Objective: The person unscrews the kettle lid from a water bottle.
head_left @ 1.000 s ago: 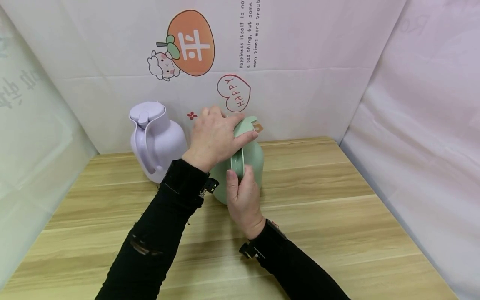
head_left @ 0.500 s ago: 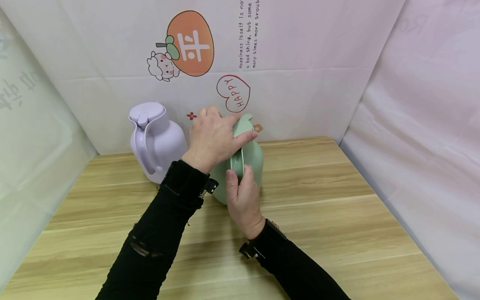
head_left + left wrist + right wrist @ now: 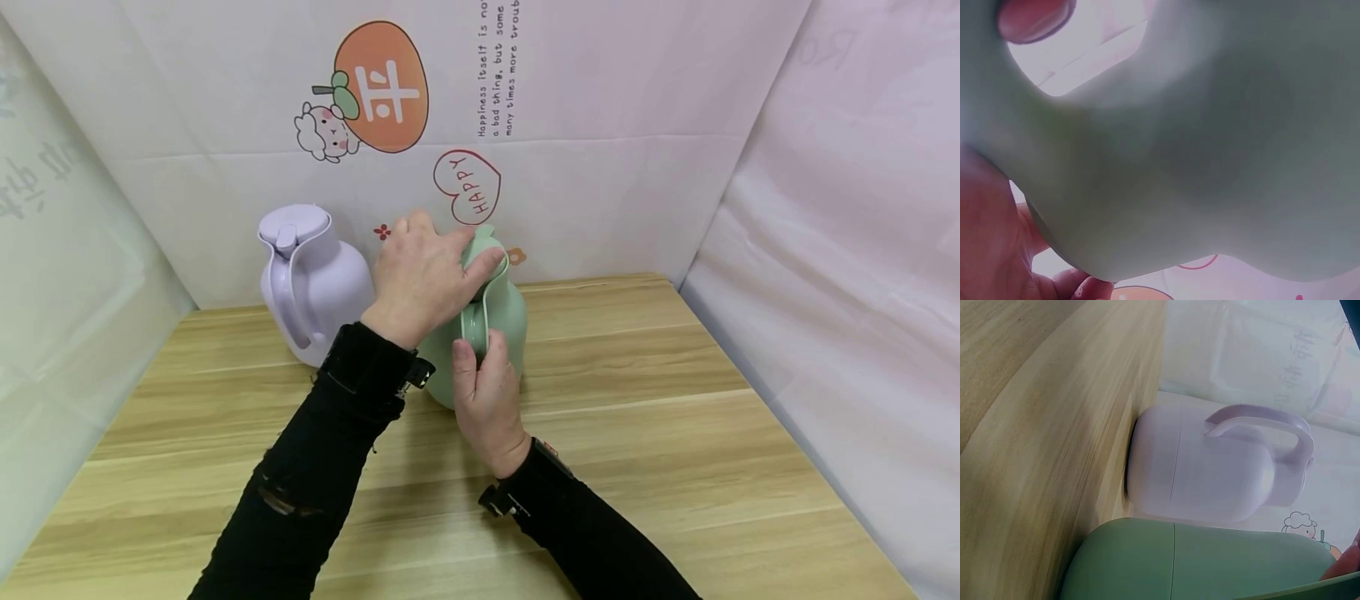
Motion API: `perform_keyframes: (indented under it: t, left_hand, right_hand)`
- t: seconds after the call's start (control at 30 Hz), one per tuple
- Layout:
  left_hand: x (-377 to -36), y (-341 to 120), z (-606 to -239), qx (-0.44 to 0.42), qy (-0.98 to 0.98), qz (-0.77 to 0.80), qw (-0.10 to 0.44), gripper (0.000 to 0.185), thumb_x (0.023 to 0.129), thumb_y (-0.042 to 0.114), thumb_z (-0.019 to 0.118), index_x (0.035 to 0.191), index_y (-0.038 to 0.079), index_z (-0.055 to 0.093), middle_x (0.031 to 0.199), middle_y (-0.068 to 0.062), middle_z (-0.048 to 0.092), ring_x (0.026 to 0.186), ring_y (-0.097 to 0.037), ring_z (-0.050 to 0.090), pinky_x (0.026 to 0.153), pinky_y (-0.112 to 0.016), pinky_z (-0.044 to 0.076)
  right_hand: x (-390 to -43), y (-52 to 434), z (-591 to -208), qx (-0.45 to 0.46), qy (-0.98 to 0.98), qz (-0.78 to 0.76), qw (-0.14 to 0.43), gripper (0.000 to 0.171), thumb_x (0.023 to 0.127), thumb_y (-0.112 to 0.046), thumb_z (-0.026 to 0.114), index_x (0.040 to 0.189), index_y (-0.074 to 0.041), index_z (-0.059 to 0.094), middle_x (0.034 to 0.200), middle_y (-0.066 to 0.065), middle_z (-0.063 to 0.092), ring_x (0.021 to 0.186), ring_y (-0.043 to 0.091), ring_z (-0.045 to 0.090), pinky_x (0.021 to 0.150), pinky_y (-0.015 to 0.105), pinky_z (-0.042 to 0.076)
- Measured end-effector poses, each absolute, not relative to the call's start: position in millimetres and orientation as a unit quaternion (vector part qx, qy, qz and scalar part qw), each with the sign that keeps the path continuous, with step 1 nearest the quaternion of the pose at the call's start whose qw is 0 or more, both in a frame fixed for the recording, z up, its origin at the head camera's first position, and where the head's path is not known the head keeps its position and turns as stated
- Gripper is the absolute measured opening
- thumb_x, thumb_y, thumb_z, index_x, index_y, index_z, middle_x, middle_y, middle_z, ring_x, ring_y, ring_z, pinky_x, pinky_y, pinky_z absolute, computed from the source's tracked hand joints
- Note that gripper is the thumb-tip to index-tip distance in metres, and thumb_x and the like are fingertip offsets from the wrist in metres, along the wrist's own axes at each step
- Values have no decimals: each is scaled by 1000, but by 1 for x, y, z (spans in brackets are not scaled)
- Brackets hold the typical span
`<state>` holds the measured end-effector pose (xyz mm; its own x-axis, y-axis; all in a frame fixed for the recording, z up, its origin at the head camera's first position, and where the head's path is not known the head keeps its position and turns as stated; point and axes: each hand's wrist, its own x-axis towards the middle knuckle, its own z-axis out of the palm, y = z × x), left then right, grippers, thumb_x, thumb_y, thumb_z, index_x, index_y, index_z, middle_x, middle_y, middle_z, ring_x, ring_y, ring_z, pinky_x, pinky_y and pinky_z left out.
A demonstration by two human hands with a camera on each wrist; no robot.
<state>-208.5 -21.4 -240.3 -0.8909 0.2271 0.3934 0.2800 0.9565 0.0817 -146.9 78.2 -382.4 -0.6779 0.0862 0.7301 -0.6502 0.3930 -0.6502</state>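
- Jugs, quantity two: one green jug (image 3: pixel 510 321) and one lilac jug (image 3: pixel 337 275) are standing upright on the table (image 3: pixel 615 375).
- Hands, quantity two: both are working on the green jug.
- Handles, quantity two: the green jug is carrying one handle (image 3: pixel 474 323), facing the person; the lilac jug is carrying one lilac handle (image 3: pixel 288 304), also facing that way.
- Position: the green jug is standing near the middle of the table, toward the rear. The lilac jug is standing near it, on the left.
- Left hand (image 3: pixel 422 273): this hand is holding the green jug's lid (image 3: pixel 480 244) from above. The thumb is lying across the near side, apart from the other fingers, which are reaching over the far side. The gap between thumb and fingers is matching the lid's width. In the head view the hand is concealing its own fingertips.
- Right hand (image 3: pixel 491 400): this hand is gripping the handle low down. The thumb is pointing up along it, and the fingers are closing round it; most of them are remaining out of sight.
- Sleeves (image 3: pixel 288 492), quantity two: both black sleeves are covering the forearms.
- Cloth (image 3: pixel 600 192): it is hanging behind the jugs and displaying one heart print (image 3: pixel 468 187).
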Motion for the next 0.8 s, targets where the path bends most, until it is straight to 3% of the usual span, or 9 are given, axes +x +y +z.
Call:
perform_keyframes:
  t: [0.43,0.8]
  left_hand:
    - [-206,-23,-241,-138,-965,-37,219,57,107,61,36,142,27,65,91,-18,54,82,-32,46,67,-43,43]
    - [-202,-24,-241,-134,-963,-15,234,57,108,59,36,139,23,67,92,-21,56,82,-34,49,66,-45,46]
  right_hand:
    - [-148,79,-384,183,-755,520,354,51,113,-43,40,121,6,51,73,4,50,63,17,50,57,31,46]
    - [-150,78,-383,187,-751,521,360,51,113,-43,40,119,6,51,76,7,54,66,19,53,59,32,48]
